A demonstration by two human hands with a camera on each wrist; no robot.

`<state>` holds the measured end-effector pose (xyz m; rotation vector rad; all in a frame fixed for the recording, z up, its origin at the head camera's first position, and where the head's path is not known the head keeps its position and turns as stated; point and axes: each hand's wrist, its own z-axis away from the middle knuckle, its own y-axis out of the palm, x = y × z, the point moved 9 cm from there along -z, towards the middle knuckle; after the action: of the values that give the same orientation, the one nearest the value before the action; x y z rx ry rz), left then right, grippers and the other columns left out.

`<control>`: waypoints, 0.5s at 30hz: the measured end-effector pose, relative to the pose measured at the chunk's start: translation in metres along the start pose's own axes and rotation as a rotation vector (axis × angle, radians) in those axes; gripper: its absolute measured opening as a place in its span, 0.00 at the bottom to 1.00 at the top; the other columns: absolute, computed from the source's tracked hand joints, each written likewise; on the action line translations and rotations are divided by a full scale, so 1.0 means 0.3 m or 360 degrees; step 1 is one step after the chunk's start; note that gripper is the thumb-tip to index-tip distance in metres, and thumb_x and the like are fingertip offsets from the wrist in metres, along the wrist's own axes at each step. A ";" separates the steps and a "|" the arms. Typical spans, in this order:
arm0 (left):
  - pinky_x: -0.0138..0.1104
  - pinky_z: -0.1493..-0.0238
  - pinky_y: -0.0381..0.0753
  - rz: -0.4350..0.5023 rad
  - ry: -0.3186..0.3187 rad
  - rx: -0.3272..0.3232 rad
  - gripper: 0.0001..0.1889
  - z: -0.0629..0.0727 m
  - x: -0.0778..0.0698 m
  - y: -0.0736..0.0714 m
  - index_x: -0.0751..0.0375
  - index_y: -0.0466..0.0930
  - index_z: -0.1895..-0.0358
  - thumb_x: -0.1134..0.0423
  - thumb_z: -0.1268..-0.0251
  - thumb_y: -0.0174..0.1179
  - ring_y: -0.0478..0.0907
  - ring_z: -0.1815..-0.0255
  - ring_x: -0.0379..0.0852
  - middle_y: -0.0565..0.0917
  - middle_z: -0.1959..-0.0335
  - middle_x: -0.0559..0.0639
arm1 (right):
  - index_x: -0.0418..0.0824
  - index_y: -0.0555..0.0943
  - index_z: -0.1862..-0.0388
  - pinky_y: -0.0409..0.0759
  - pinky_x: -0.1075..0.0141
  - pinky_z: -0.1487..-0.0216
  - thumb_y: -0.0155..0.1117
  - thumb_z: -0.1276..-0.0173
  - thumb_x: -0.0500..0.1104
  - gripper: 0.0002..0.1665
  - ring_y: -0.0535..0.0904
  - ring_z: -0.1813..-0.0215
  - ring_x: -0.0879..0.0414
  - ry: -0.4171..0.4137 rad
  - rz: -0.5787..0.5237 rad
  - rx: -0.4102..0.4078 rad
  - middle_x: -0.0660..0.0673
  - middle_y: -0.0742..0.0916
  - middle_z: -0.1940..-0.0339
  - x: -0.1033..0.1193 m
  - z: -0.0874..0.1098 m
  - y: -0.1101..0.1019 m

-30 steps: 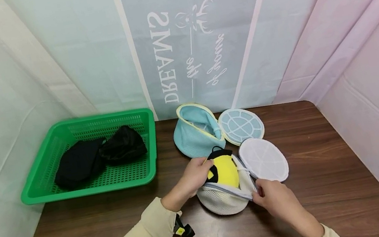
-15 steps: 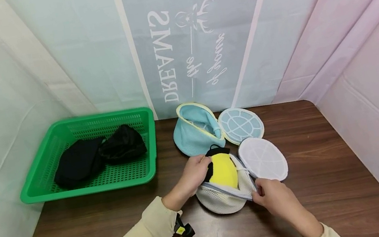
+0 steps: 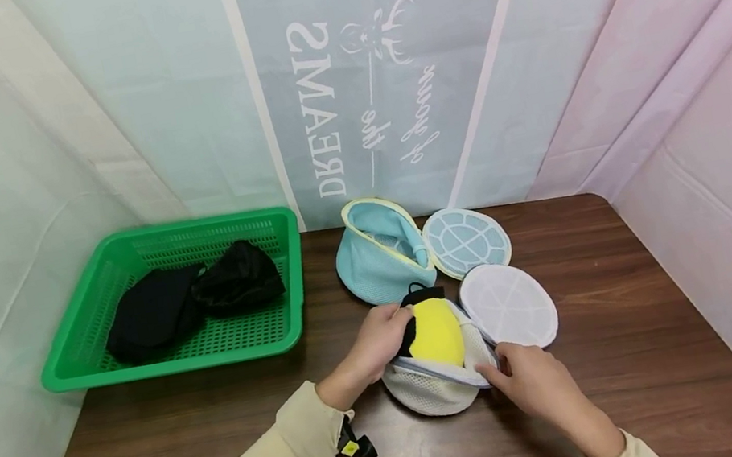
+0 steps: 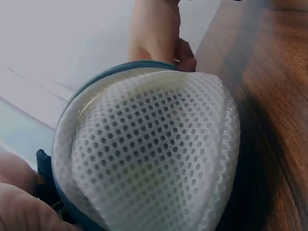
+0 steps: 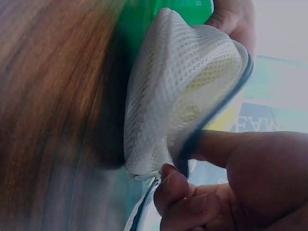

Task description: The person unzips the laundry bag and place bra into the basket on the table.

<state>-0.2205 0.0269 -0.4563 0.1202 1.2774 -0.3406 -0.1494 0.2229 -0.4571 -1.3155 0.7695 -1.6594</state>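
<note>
A white mesh laundry bag [image 3: 431, 390] with a grey zip edge stands unzipped on the table. A rounded yellow cloth item [image 3: 435, 335] with black trim and a small black loop sits partly inside its mouth; its lower part is hidden. My left hand [image 3: 380, 339] grips that item by its black side, beside the bag's rim. At the opposite side, my right hand [image 3: 531, 381] pinches the zip edge between thumb and fingers, as the right wrist view also shows. The bag's round white lid [image 3: 508, 307] lies flipped back on the table.
Behind it, a blue mesh bag [image 3: 372, 260] with yellow edging stands with its mouth gaping, its lid [image 3: 466, 241] folded out to the right. At the left, a green plastic basket [image 3: 191, 364] holds black cloth items [image 3: 156, 310]. Fabric walls [image 3: 188, 96] border the wooden table [image 3: 641, 327].
The yellow item shifts slightly in the bag's mouth, and a yellow bit by my left fingers no longer shows. My right thumb and finger move a little on the rim.
</note>
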 end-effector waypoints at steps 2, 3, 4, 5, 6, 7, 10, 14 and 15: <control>0.32 0.68 0.69 -0.0047 0.0015 0.0026 0.21 0.004 -0.004 0.006 0.55 0.64 0.79 0.60 0.20 0.48 0.68 0.75 0.42 0.67 0.80 0.47 | 0.40 0.75 0.65 0.67 0.62 0.80 0.66 0.29 0.59 0.24 0.69 0.81 0.57 0.0028 -0.0007 -0.0040 0.51 0.75 0.82 -0.004 0.006 -0.007; 0.32 0.68 0.68 -0.0066 0.0022 0.0039 0.21 0.007 -0.006 0.009 0.55 0.64 0.79 0.60 0.20 0.49 0.67 0.76 0.42 0.66 0.80 0.47 | 0.39 0.75 0.61 0.67 0.62 0.79 0.65 0.28 0.61 0.26 0.70 0.81 0.57 0.0034 -0.0012 -0.0073 0.51 0.76 0.81 -0.002 0.008 -0.013; 0.32 0.69 0.67 -0.0084 0.0029 0.0049 0.22 0.009 -0.009 0.010 0.55 0.63 0.79 0.60 0.20 0.49 0.66 0.76 0.42 0.65 0.81 0.47 | 0.38 0.75 0.58 0.68 0.62 0.79 0.65 0.29 0.62 0.27 0.69 0.81 0.57 0.0021 -0.0019 -0.0110 0.51 0.76 0.80 0.004 0.012 -0.020; 0.32 0.69 0.67 -0.0095 0.0037 0.0059 0.22 0.012 -0.012 0.012 0.55 0.62 0.80 0.60 0.19 0.49 0.65 0.77 0.42 0.64 0.82 0.46 | 0.39 0.75 0.56 0.68 0.62 0.80 0.65 0.29 0.63 0.27 0.69 0.81 0.58 0.0002 -0.0023 -0.0150 0.52 0.76 0.80 0.011 0.017 -0.028; 0.32 0.69 0.66 -0.0106 0.0045 0.0066 0.22 0.013 -0.015 0.014 0.55 0.62 0.80 0.60 0.19 0.49 0.64 0.78 0.42 0.63 0.82 0.46 | 0.40 0.75 0.55 0.68 0.63 0.80 0.67 0.30 0.62 0.26 0.69 0.81 0.59 -0.0032 -0.0033 -0.0188 0.53 0.76 0.80 0.021 0.021 -0.034; 0.32 0.70 0.66 -0.0109 0.0053 0.0067 0.22 0.015 -0.018 0.013 0.55 0.62 0.80 0.60 0.19 0.48 0.63 0.79 0.41 0.62 0.82 0.46 | 0.43 0.76 0.56 0.67 0.64 0.80 0.67 0.30 0.61 0.24 0.68 0.82 0.60 -0.0076 -0.0044 -0.0212 0.54 0.75 0.81 0.034 0.026 -0.039; 0.32 0.72 0.63 -0.0101 0.0072 0.0045 0.23 0.018 -0.026 0.006 0.55 0.61 0.81 0.61 0.19 0.48 0.60 0.80 0.41 0.59 0.83 0.45 | 0.52 0.77 0.66 0.65 0.67 0.80 0.70 0.32 0.59 0.16 0.66 0.83 0.63 -0.0218 -0.0082 -0.0215 0.58 0.72 0.84 0.072 0.044 -0.039; 0.32 0.68 0.65 -0.0057 0.0068 0.0003 0.22 0.018 -0.031 -0.006 0.56 0.62 0.79 0.60 0.19 0.48 0.62 0.77 0.41 0.61 0.81 0.46 | 0.58 0.77 0.70 0.66 0.69 0.79 0.73 0.36 0.60 0.15 0.65 0.82 0.67 -0.0311 -0.0085 -0.0181 0.62 0.71 0.85 0.091 0.063 -0.029; 0.32 0.65 0.67 -0.0046 0.0053 -0.0007 0.21 0.016 -0.029 -0.009 0.56 0.64 0.78 0.60 0.18 0.48 0.65 0.74 0.41 0.63 0.79 0.46 | 0.58 0.77 0.70 0.66 0.69 0.79 0.74 0.37 0.60 0.15 0.66 0.82 0.67 -0.0314 -0.0086 -0.0177 0.63 0.72 0.85 0.090 0.066 -0.027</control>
<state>-0.2190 0.0247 -0.4463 0.1043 1.3138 -0.3616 -0.1344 0.2031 -0.4333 -1.5645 0.7217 -1.5184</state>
